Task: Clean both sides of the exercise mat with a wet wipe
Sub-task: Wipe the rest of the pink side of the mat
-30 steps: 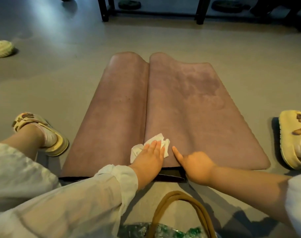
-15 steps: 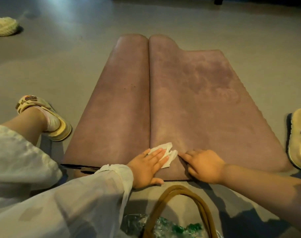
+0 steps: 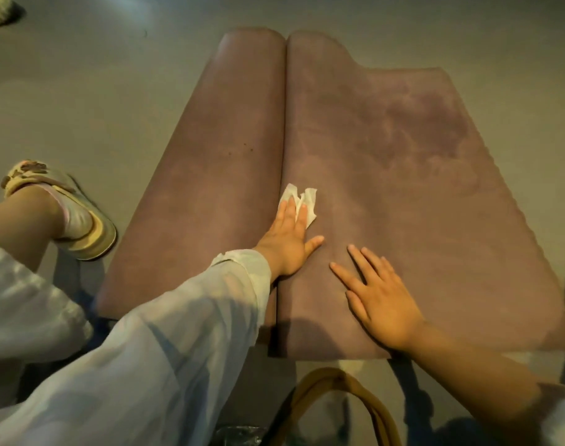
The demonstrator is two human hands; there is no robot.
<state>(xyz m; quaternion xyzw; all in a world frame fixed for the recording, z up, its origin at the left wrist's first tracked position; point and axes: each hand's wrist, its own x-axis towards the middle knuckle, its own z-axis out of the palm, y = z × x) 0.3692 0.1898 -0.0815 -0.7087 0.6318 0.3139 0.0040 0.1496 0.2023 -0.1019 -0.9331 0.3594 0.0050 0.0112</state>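
The mat (image 3: 387,194) lies on the floor (image 3: 97,91), its long axis running from 6 toward 12 o'clock, away from the person, with a rolled-over part (image 3: 217,175) along its 9 o'clock side meeting the flat part at a seam. Both hands sit at the near, 6 o'clock end. The left hand (image 3: 287,239) lies flat with fingers straight, pressing the wipe (image 3: 302,197) onto the mat just beside the seam, the wipe showing past the fingertips toward 12. The right hand (image 3: 377,294), spread and holding nothing, rests flat at 4 o'clock from the left. The unwiped length stretches toward 12, so the left hand likely pushes that way.
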